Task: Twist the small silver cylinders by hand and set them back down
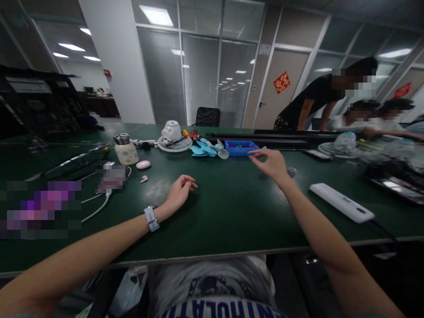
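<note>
Left forearm lies flat across the green table [232, 212], watch [151, 218] on the wrist. The left hand [179, 192] rests on the tabletop with its fingers loosely curled under and nothing in them. Right arm is stretched forward and raised off the surface. The right hand [272, 163] is palm-down, thumb and forefinger drawn close together at the tip and the other fingers fanned. The fingertips [252, 153] sit just beside the near right corner of the blue tray [241, 148], which stands mid-table toward the far edge. Cannot tell whether the pinch holds anything, or whether it touches the tray: too small to resolve. The tray's contents are unreadable. A small grey cylinder [292, 172] stands just beside the right wrist. Left of the tray are pale blue fan blades [207, 149], then a white fan housing [174, 137] on its round grille. Further left are a cream flask [125, 151], a pink case [143, 164] and white cables [99, 207]. Two patches on the left of the table are blurred out. A white oblong unit [341, 202] lies to the right, its cord cut off by the table edge. Other people [318, 104] lean over the far right end. Office room: glass partitions with blinds, ceiling strip lights, a black chair [207, 117] beyond the table.
</note>
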Available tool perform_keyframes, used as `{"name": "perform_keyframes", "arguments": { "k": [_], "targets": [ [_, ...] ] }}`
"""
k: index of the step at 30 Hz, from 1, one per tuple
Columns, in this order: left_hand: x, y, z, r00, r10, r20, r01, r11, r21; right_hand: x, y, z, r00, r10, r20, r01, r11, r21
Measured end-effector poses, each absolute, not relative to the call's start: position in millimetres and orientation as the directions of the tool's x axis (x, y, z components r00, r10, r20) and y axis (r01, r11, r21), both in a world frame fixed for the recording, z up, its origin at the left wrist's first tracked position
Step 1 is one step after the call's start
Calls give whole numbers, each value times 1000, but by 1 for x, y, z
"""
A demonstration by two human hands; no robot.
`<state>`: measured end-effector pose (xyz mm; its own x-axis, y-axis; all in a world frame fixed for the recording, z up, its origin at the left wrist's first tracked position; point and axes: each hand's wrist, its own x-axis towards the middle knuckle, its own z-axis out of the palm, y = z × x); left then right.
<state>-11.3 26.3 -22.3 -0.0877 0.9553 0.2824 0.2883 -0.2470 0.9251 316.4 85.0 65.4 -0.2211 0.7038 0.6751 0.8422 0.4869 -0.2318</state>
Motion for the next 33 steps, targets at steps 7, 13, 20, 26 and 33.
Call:
{"name": "perform_keyframes", "arguments": {
  "k": [7, 13, 20, 26, 33],
  "targets": [
    [-12, 27, -22, -84, 958, 273, 294, -238, 926, 439, 115, 69, 326, 832, 448, 937, -220, -272],
    [-11, 25, -19, -75, 962, 263, 304, -229, 925, 454, 117, 60, 391, 874, 289, 900, -297, -320],
    [-9, 23, -17, -83, 960, 267, 308, -230, 923, 454, 114, 66, 412, 865, 287, 889, -312, -336],
    [-7, 21, -14, -84, 966, 246, 289, -212, 934, 454, 114, 66, 407, 878, 251, 902, -343, -263],
    [-6, 20, -12, -83, 965, 249, 297, -214, 930, 452, 115, 67, 410, 893, 187, 905, -373, -206]
  ]
}}
